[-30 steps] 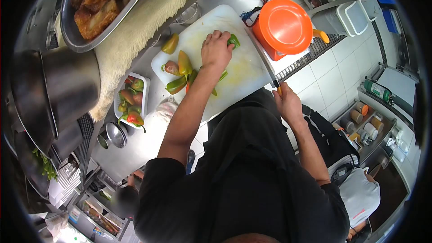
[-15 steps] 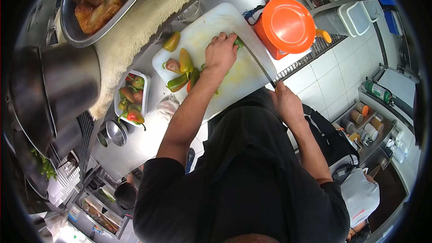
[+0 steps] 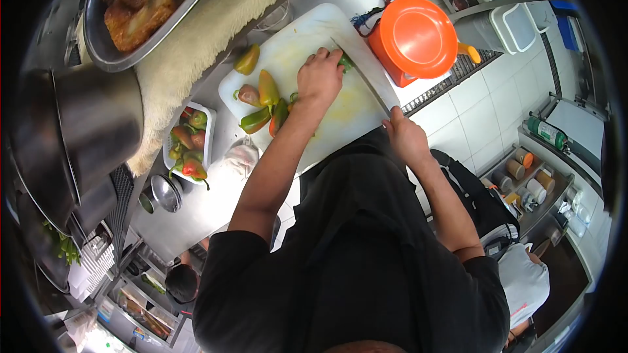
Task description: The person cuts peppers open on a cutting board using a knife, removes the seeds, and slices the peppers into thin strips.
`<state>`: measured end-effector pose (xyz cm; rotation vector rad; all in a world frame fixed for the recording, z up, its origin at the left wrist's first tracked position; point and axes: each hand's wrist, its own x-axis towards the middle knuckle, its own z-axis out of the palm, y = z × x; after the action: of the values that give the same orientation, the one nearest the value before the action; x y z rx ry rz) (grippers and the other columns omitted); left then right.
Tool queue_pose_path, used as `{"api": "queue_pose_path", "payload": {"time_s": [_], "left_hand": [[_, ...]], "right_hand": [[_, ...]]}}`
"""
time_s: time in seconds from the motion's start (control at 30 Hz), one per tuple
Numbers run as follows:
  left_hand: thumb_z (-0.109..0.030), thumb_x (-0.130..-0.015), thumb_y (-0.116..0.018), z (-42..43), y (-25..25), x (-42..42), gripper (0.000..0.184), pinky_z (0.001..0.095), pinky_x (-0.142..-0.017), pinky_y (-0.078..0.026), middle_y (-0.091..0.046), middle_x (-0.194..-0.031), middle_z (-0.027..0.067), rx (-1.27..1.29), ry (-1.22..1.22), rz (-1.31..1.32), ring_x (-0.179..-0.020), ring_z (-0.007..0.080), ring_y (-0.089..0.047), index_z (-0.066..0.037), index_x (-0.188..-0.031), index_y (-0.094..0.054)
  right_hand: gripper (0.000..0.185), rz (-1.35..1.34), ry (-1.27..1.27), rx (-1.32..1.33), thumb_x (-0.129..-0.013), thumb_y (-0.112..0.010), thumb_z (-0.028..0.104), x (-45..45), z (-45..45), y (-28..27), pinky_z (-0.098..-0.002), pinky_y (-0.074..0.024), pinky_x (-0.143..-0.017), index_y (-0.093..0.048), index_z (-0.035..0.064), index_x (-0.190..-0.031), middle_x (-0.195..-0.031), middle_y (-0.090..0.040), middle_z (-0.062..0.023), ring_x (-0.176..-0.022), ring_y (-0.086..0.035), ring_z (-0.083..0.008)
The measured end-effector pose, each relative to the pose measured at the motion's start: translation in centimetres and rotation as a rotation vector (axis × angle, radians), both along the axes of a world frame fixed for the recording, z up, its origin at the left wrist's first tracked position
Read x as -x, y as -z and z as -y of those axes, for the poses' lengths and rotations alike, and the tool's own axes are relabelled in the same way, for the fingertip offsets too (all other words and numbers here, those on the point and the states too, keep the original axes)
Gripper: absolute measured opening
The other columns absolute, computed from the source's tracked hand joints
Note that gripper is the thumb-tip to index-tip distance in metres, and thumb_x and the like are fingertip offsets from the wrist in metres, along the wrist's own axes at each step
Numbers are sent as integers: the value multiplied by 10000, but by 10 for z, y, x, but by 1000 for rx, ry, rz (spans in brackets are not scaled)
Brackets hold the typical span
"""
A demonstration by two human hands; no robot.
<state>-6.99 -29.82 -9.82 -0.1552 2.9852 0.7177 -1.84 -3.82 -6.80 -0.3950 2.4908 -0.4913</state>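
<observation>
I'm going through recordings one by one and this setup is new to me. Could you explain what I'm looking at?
There is no machine here: a person works with bare hands. The view comes from one camera worn on the head, looking forward and down, so the arms reach away from you. A white board lies on the metal counter, with several whole peppers toward its left side. Further left stands a white tub with more peppers. The right hand holds a knife; its blade reaches across the board. The left hand is on a green piece beside the blade.
</observation>
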Motion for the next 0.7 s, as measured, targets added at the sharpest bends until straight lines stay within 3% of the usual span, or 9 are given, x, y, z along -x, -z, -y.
{"api": "queue_pose_path", "payload": {"time_s": [0.3, 0.57, 0.7], "left_hand": [[-200, -963, -755, 6, 1, 1, 300, 482, -922, -582, -715, -1152, 110, -42, 6, -16, -1068, 357, -709, -130, -1254, -741], [-193, -946, -774, 3, 5, -1, 303, 476, -926, -582, -722, -1150, 101, -40, -35, -56, -1080, 350, -704, -131, -1241, -743], [-193, -937, -785, 0, 5, -2, 291, 472, -930, -581, -727, -1157, 96, -41, -66, -52, -1089, 347, -704, -124, -1216, -743]], "right_hand": [[283, 6, 17, -50, -1082, -633, 287, -11, -11, -36, -599, -569, -703, -524, 26, -1100, -881, -730, -277, -809, -719, -505], [290, -1, 0, 29, -1083, -621, 284, 8, 10, 2, -601, -561, -732, -505, 22, -1130, -870, -731, -276, -840, -721, -501], [291, -21, -18, 21, -1075, -626, 285, 12, 7, -8, -603, -556, -736, -500, 31, -1140, -870, -737, -266, -838, -720, -502]]}}
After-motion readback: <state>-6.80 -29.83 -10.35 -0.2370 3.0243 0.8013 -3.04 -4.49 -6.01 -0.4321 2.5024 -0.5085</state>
